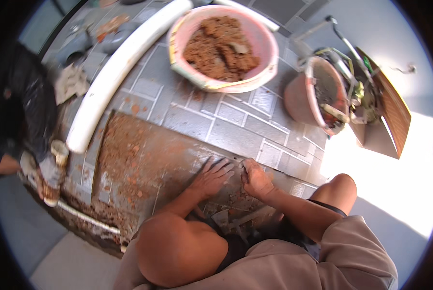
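Observation:
My left hand (211, 177) lies on a dirt-smeared flat sheet (170, 145) on the floor, its fingers stretched out and slightly apart. Right beside it, my right hand (256, 180) is closed, thumb and fingers bent together near the sheet's far edge. Whatever it grips, if anything, is hidden by the fingers. Reddish crumbs of soil (117, 140) cover the left part of the sheet. Between my legs, several flat grey pieces (221, 218) lie just below my hands, partly in shadow.
Ahead stands a pink tub (177, 60) of brown soil; right of it, a dirty bucket (298, 94) with tools. A long white pipe (124, 63) lies to the left. At far left, a co-worker's gloved hands (49, 171) hold a dirty pipe piece above a dug trench (88, 208).

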Demonstrator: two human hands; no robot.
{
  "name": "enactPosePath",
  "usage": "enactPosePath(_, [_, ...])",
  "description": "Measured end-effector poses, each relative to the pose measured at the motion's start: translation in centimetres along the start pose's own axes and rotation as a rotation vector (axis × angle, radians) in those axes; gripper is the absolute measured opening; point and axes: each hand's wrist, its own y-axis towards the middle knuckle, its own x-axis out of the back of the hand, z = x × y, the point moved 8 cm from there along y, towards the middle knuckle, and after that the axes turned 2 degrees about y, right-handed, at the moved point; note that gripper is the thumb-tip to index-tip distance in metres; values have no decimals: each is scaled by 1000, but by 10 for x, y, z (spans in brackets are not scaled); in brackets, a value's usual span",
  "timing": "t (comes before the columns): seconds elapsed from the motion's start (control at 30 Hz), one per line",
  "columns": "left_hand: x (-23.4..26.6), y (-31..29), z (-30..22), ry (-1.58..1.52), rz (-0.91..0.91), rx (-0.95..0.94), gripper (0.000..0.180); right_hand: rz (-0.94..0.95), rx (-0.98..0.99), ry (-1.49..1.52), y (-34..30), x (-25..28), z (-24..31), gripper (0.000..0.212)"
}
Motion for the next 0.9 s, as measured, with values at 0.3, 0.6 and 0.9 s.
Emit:
enactPosePath(0.3, [72, -68, 149, 345, -10, 546, 54, 9, -270, -331, 0, 119, -92, 17])
enactPosePath(0.6, [142, -93, 118, 289, -543, 513, 21, -137, -45, -567, 48, 117, -122, 91])
enactPosePath(0.9, [34, -22, 94, 276, 192, 224, 52, -72, 30, -478, 70, 119, -106, 70])
